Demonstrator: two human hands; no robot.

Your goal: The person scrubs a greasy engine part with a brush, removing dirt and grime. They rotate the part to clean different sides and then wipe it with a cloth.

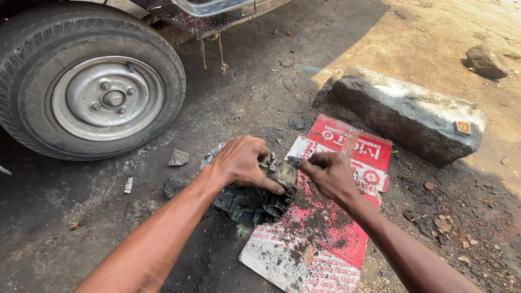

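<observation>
A dark, greasy metal engine casing (253, 203) lies on the ground at the left edge of a dirty red and white printed sheet (320, 239). My left hand (240, 161) presses down on top of the casing, fingers spread over it. My right hand (330, 173) is closed, pinching a small dark part (293, 161) at the casing's upper edge. A short bolt (272, 158) sticks up from the casing between the two hands.
A vehicle wheel with a grey steel rim (87, 81) stands at the upper left. A long grey stone block (407, 113) lies at the right with a small red and yellow box (462, 127) on it. Small stones (178, 157) and grit lie on the oily dirt.
</observation>
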